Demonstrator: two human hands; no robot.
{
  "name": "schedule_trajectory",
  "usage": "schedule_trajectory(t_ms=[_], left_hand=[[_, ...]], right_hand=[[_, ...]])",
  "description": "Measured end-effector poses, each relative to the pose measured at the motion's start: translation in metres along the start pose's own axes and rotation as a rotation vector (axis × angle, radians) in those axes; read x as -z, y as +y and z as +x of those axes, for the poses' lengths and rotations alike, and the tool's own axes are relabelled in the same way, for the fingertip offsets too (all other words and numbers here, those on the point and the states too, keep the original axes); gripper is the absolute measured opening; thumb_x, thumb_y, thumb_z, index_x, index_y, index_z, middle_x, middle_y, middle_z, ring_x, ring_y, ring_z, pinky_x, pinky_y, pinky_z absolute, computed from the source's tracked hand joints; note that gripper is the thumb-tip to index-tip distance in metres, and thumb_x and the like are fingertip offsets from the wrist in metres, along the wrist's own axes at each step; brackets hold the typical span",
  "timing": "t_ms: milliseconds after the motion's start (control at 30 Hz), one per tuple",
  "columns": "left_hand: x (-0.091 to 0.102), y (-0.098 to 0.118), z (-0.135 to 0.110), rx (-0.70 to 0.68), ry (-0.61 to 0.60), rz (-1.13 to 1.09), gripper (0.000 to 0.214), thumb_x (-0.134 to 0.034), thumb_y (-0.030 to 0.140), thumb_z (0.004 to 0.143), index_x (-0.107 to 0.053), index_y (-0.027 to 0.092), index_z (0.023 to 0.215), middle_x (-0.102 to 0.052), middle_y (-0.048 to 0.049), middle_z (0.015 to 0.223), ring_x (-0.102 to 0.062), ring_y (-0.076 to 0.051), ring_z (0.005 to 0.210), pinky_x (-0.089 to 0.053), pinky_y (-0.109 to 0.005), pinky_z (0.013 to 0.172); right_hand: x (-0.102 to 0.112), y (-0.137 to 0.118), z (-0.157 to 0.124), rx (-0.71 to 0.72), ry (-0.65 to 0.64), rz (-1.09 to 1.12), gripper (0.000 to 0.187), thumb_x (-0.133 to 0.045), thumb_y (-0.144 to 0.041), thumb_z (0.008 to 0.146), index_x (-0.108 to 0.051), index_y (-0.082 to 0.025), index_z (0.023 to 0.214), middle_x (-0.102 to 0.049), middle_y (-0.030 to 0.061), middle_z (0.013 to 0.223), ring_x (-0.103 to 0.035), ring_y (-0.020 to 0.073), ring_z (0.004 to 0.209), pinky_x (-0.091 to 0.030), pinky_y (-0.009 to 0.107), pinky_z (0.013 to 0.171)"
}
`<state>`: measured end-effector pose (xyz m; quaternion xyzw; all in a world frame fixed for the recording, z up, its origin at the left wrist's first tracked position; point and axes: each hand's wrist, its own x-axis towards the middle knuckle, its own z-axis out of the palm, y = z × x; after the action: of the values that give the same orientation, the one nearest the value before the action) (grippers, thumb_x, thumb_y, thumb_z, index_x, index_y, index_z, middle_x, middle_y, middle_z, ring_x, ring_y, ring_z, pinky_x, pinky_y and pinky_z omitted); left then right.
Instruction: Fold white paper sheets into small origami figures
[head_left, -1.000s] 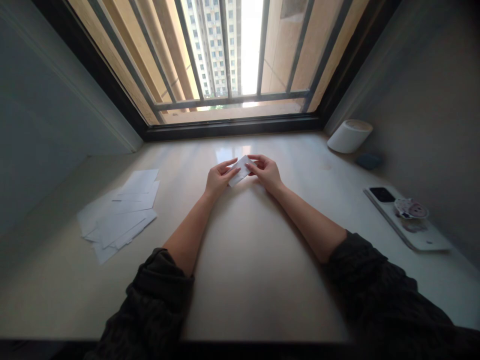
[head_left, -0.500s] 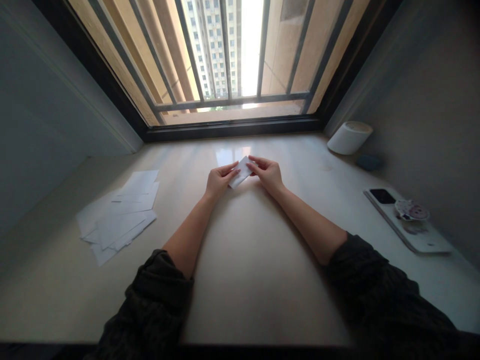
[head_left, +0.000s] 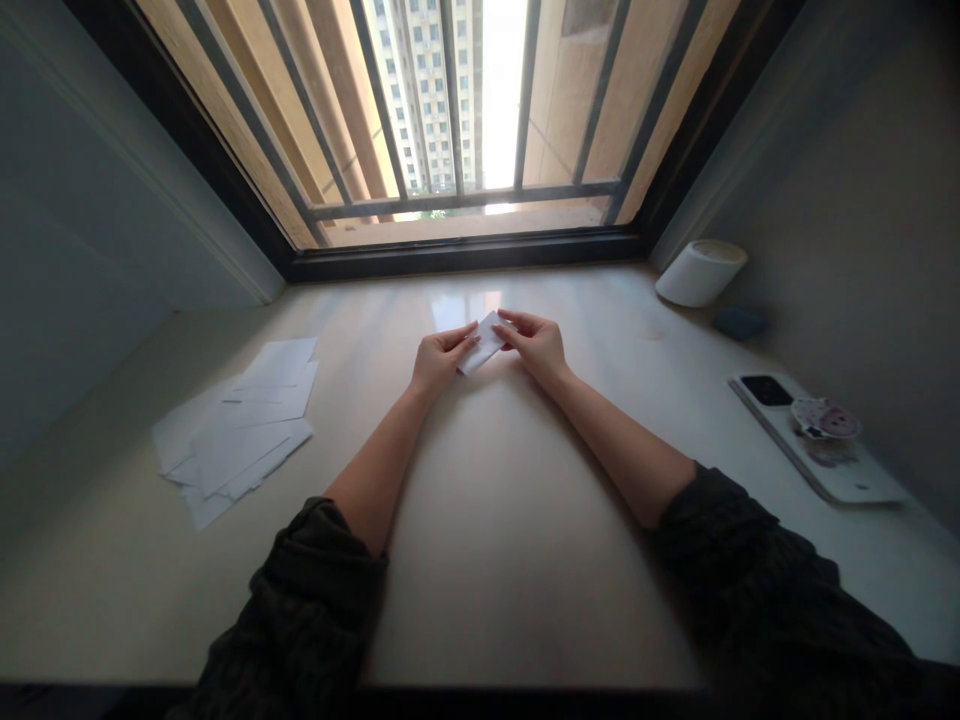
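While both hands pinch it, slip of paper (head_left: 482,343) slanting between left fingers (head_left: 459,341) and right fingers (head_left: 511,333), equally near.

Items on the pale table (head_left: 495,520) beneath the barred window (head_left: 465,110).
Left of the grip and nearer the viewer: loose white sheets (head_left: 236,430), overlapping, lying flat. Right and farther back: a white roll (head_left: 699,272) on its side, small dark-blue object (head_left: 739,321) just beside it. Right, nearer: white phone (head_left: 817,450), round sticker (head_left: 825,417) on it.
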<state>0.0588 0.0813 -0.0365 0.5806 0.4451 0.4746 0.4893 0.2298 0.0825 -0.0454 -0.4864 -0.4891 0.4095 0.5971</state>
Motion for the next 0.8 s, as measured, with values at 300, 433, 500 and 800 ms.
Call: schedule_trajectory(t_ms=[300,433,500,800], left_hand=[[-0.002,0.001,0.000,-0.020,0.098,-0.110,0.059,-0.081,0.051,0.062,-0.072,0.016,0.109,-0.074,-0.0109,0.103,-0.068,-0.023,0.087,-0.052,-0.030,0.072],[-0.003,-0.001,0.001,-0.050,0.105,-0.129,0.057,-0.082,0.052,0.060,-0.074,0.016,0.104,-0.074,-0.0113,0.104,-0.067,-0.025,0.092,-0.053,-0.033,0.076],[-0.003,-0.003,0.002,-0.049,0.108,-0.126,0.058,-0.082,0.052,0.061,-0.074,0.016,0.105,-0.074,-0.0110,0.102,-0.068,-0.025,0.090,-0.054,-0.033,0.074],[-0.003,-0.004,0.004,-0.036,0.146,-0.183,0.055,-0.085,0.047,0.058,-0.075,0.016,0.102,-0.075,-0.0120,0.099,-0.068,-0.025,0.087,-0.054,-0.035,0.076]], right_hand=[[-0.008,-0.011,-0.008,-0.224,-0.161,-0.063,0.048,-0.080,-0.056,0.062,-0.066,-0.016,0.084,-0.069,0.0039,0.066,-0.069,0.0172,0.061,-0.056,0.025,0.055],[-0.009,-0.006,-0.007,-0.240,-0.210,-0.171,0.045,-0.078,-0.058,0.064,-0.067,-0.015,0.069,-0.070,0.0078,0.062,-0.068,0.0176,0.059,-0.053,0.024,0.054],[-0.007,-0.004,-0.006,-0.239,-0.226,-0.172,0.045,-0.077,-0.058,0.065,-0.068,-0.015,0.068,-0.071,0.0084,0.063,-0.067,0.0170,0.059,-0.053,0.024,0.054],[-0.006,0.000,-0.002,-0.208,-0.215,-0.218,0.047,-0.076,-0.061,0.064,-0.065,-0.015,0.060,-0.070,0.0085,0.062,-0.065,0.0156,0.055,-0.052,0.024,0.052]])
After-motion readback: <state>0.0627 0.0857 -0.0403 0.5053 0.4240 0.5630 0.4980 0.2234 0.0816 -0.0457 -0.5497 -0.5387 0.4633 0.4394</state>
